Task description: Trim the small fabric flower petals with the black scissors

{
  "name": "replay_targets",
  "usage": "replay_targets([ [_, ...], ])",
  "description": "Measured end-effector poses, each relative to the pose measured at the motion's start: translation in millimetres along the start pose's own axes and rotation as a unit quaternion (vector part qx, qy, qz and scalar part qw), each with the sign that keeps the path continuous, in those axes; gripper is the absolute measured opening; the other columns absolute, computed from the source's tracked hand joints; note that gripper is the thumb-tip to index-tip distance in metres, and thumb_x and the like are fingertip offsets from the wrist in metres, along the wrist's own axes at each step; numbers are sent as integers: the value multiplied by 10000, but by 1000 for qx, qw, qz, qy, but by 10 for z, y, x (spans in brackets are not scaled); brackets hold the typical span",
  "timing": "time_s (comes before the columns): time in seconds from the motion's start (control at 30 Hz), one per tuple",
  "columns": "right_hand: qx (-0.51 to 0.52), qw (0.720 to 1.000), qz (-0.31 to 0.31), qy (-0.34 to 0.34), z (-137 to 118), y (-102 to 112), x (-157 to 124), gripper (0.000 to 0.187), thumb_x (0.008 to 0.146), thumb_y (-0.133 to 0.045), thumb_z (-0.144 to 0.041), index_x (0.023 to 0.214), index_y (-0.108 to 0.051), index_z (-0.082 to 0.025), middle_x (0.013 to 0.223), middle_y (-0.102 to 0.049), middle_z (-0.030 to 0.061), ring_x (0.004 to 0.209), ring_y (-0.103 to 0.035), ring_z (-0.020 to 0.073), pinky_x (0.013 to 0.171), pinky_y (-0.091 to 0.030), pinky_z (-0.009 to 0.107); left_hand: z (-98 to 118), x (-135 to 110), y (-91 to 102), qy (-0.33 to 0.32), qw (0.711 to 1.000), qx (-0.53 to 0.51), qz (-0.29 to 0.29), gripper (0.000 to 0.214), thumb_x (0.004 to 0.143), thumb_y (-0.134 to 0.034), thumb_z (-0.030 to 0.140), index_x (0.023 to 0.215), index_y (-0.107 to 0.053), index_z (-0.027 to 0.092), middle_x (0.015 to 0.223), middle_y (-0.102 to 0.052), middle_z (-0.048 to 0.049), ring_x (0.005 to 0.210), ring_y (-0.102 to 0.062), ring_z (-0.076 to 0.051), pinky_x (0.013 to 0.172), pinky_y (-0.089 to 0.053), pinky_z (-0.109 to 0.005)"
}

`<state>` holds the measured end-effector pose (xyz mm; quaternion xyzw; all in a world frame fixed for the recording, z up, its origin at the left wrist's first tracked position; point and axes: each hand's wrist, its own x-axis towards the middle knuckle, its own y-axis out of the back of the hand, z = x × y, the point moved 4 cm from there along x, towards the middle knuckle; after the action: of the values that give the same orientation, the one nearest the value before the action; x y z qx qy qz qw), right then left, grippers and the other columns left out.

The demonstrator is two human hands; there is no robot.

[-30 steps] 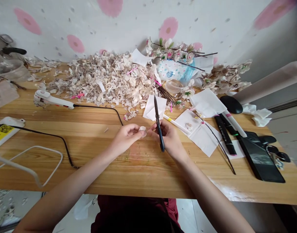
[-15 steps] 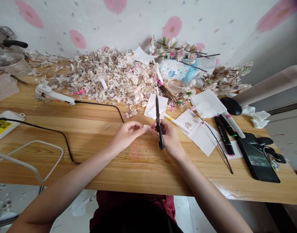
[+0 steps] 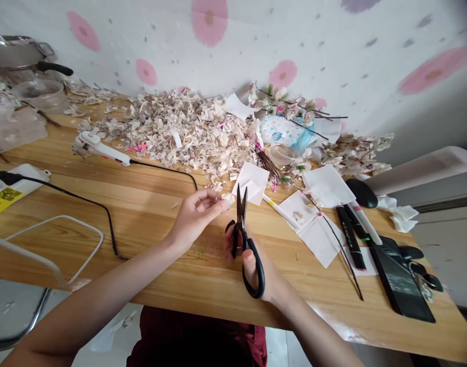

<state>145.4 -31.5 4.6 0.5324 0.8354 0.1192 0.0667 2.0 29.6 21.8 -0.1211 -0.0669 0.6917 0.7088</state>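
My left hand [image 3: 201, 211] pinches a small whitish petal piece [image 3: 228, 200] between thumb and fingertips, above the wooden table. My right hand [image 3: 258, 262] holds black-handled scissors [image 3: 241, 216], thumb and fingers through the loops. The blades point away from me and stand slightly apart, just right of the petal piece without touching it. Beyond both hands spreads a large heap of pale dried petals [image 3: 187, 127]. A white paper square [image 3: 252, 178] lies behind the scissor tips.
A white glue gun [image 3: 103, 150] with a black cord lies left. Flowering twigs [image 3: 290, 107] rest on a tissue pack [image 3: 279, 130] at the back. On the right are a thin dark twig [image 3: 338, 244], markers [image 3: 351, 239] and a phone [image 3: 403, 285]. A white power strip [image 3: 23, 178] sits far left.
My right hand has left the petal piece, moved towards me and taken the scissors by the loops, with the blades now parted. My left hand still pinches the piece. The view has shifted.
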Motion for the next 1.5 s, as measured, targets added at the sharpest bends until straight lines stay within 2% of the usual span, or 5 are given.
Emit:
replay_targets([
  [0.17,9,999,-39,-6,-55,-47,-3,673,828,-251,-810,949,-456,-180,787,-494,35,657,-453,170,584,-407,300,-27,11,8,14,999,-34,-3,193,686,-782,284,721,-626,175,709,-661,25,689,-627,-114,725,-495,-229],
  [0.57,19,999,-39,-16,-28,-7,48,649,813,-285,-822,904,-456,-203,736,-474,26,601,-447,168,529,-414,287,-34,0,-24,38,999,-7,-18,231,661,-777,306,690,-595,166,666,-616,29,650,-602,-116,697,-484,-249],
  [0.8,26,998,-47,-25,-44,1,51,684,805,-294,-826,988,-473,-192,648,-484,-4,531,-468,164,522,-394,293,-15,22,-24,32,998,-19,-44,197,707,-759,276,669,-599,168,650,-614,31,653,-592,-107,675,-461,-226],
  [1.03,29,998,-41,-40,-57,23,52,637,781,-325,-839,802,-424,-210,626,-482,-19,475,-463,135,503,-376,275,32,49,-6,50,998,-6,-41,167,676,-765,269,713,-643,160,678,-620,24,642,-560,-100,635,-446,-213],
  [1.5,2,998,-44,-48,-23,70,77,628,759,-386,-841,766,-413,-213,630,-430,-26,517,-406,127,461,-335,247,99,138,98,47,998,41,-27,189,635,-765,328,704,-684,172,712,-643,8,649,-555,-112,629,-452,-231],
])
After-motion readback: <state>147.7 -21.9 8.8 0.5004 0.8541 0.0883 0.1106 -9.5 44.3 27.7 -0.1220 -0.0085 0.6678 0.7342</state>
